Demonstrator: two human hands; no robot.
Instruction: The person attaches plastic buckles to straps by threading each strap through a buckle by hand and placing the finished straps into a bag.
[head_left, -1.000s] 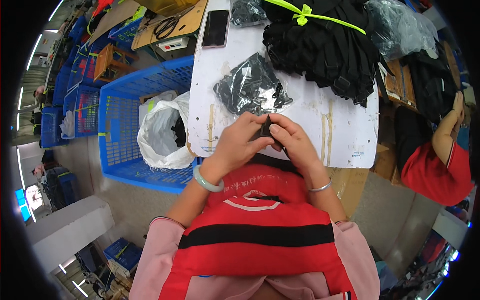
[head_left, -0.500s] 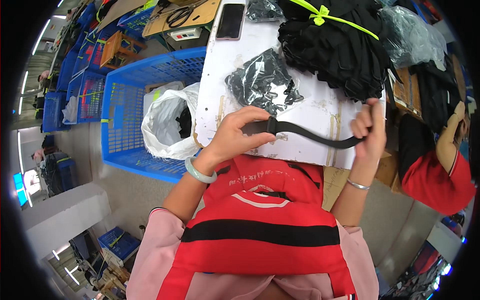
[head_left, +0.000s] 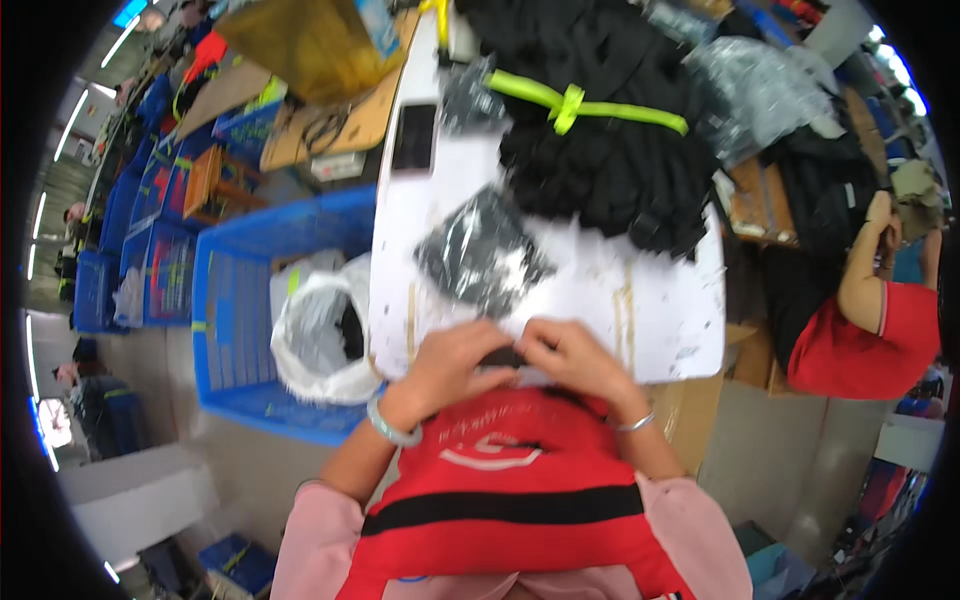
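Observation:
Close together at the near edge of the white table (head_left: 580, 300), both my hands grip a black webbing strap (head_left: 503, 357). My left hand (head_left: 450, 368) pinches it between thumb and fingers. My right hand (head_left: 575, 362) is closed on it just beside, fingertips almost meeting the left ones. The buckle on the strap is hidden or too blurred to make out now. Just beyond my hands lies a clear plastic bag of small black parts (head_left: 475, 250). Farther off sits a big bundle of black straps (head_left: 600, 160), tied with a yellow-green ribbon (head_left: 640, 112).
A phone (head_left: 414, 138) lies at the table's left side. Left of the table, a blue crate (head_left: 225, 330) holds a white sack (head_left: 300, 375). Clear plastic bags (head_left: 765, 95) are piled at the back right. A co-worker in a red top (head_left: 865, 345) sits to the right.
My right hand has come in leftward to my left hand, so the stretched strap is now gathered between them. The view has shifted, and the table appears lower and farther left.

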